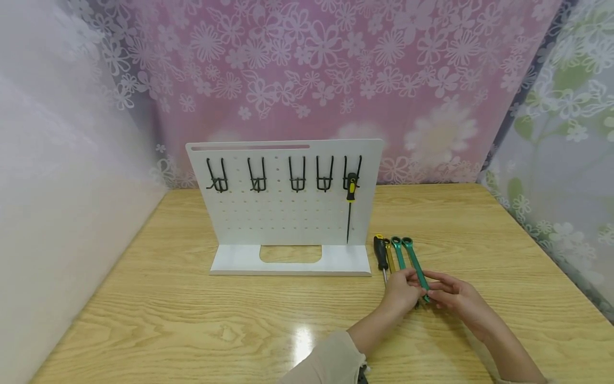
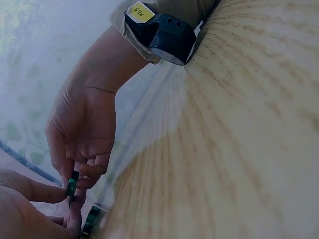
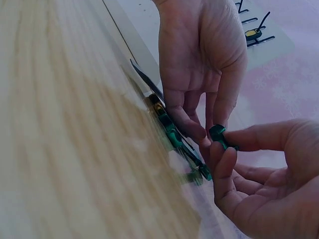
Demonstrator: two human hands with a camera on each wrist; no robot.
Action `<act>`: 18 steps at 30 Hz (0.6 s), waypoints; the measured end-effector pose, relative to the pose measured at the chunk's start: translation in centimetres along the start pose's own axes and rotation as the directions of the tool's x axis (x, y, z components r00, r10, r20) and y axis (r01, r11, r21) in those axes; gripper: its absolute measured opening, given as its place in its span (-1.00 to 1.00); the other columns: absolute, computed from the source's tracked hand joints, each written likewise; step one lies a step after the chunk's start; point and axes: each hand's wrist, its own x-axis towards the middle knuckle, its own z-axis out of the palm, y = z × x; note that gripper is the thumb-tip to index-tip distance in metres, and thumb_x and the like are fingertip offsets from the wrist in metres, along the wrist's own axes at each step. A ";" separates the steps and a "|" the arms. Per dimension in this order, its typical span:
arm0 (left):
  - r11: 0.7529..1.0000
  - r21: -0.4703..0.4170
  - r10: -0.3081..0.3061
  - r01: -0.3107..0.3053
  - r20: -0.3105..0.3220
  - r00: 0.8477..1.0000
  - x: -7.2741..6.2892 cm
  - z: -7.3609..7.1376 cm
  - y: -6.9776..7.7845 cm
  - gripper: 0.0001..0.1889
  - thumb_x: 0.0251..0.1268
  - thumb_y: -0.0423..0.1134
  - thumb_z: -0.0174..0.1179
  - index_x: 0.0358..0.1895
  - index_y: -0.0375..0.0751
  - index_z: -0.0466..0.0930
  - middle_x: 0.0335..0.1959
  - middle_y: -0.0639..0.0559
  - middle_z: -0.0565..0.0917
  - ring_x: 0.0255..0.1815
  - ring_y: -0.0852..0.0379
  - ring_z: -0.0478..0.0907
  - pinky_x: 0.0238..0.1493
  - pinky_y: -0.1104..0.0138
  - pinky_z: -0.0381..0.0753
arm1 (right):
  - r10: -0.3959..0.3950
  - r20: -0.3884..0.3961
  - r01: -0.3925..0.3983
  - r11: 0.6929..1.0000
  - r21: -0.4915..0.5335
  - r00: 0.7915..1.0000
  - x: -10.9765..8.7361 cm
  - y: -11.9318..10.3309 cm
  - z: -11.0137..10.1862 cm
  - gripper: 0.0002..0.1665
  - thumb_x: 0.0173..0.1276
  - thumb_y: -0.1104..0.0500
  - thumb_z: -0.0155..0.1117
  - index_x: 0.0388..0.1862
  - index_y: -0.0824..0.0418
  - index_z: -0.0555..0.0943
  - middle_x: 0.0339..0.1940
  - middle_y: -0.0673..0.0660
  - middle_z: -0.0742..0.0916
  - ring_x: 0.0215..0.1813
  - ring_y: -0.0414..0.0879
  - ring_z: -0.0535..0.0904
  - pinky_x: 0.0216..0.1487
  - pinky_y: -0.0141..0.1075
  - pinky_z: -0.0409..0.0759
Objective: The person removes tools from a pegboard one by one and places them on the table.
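Note:
Both hands pinch the lower end of a green ratchet wrench, the rightmost tool of a row on the table. My left hand holds it from the left, thumb and fingers closed around it in the left wrist view. From the right, my right hand grips the same end, its thumb and fingertip on the wrench. Beside the left hand lie a second green wrench, a gold wrench and a black-and-yellow screwdriver, their lower parts partly hidden by that hand.
A white pegboard stands on a base left of the tools. Several black double hooks line it, and a yellow-and-black screwdriver hangs from the rightmost one. Behind the wooden table is a flowered pink curtain.

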 end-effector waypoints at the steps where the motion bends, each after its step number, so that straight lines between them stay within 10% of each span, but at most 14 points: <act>1: 1.000 0.005 -0.002 0.002 0.004 1.000 0.0 0.0 0.0 -0.56 -0.01 -0.61 0.24 0.04 -0.44 0.51 -0.38 0.10 0.52 -0.41 0.25 0.47 -0.36 0.44 0.54 | -0.001 0.000 0.001 1.000 -0.007 1.000 0.0 0.0 0.0 -0.28 0.37 0.23 0.09 0.38 0.46 0.06 -0.03 0.22 0.54 -0.16 -0.09 0.54 -0.22 -0.24 0.54; 18: 0.982 0.169 0.075 -0.084 0.058 0.995 0.0 -0.3 -0.5 -0.52 -0.08 -0.63 0.26 0.04 -0.41 0.52 -0.42 0.14 0.51 -0.50 0.33 0.47 -0.47 0.52 0.48 | -0.042 -0.044 0.034 0.987 -0.156 0.998 -0.3 0.2 0.3 -0.28 0.24 0.32 0.18 0.33 0.48 0.16 -0.12 0.29 0.46 -0.29 -0.09 0.53 -0.34 -0.25 0.55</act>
